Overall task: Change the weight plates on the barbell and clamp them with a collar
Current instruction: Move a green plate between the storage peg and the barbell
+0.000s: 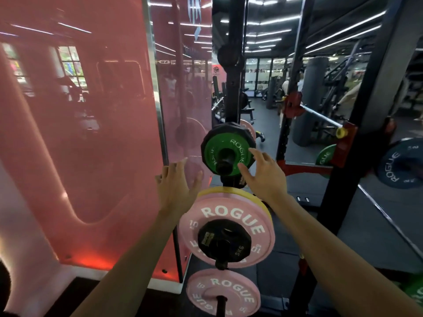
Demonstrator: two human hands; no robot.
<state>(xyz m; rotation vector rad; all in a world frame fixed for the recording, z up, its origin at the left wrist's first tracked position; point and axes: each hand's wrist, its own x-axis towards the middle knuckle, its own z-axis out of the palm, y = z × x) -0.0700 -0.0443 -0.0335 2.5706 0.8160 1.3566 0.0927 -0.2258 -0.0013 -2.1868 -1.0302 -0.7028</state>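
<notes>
Both hands up at a plate storage post (232, 92), fingers spread, holding nothing. Left hand (175, 187) hovers just left of the green plate (225, 154), palm turned toward it, clear gap between its fingertips and the plate's rim. Right hand (263, 175) is at the green plate's lower right edge, fingertips on or just off the rim, contact cannot be told. Green plate sits on an upper peg with a black plate (229, 130) behind it, whose rim shows round the green one at top and left. Below, on the next peg, a pink plate (231, 216) with a small black plate (225, 240) in front of it and a yellow plate (219, 190) behind, yellow edge showing along the top and right. Lowest peg holds a second pink plate (224, 291), cut by the bottom frame edge. Pink wall panel (80, 133) stands close on the left of the post, tight room for the left hand on that side. Right of the post is open floor up to the black rack upright (357, 138). The barbell (320, 115) rests on the rack beyond, well apart from both hands, a red plate (294, 105) on its far end. A dark plate (399, 163) shows at the right edge.
</notes>
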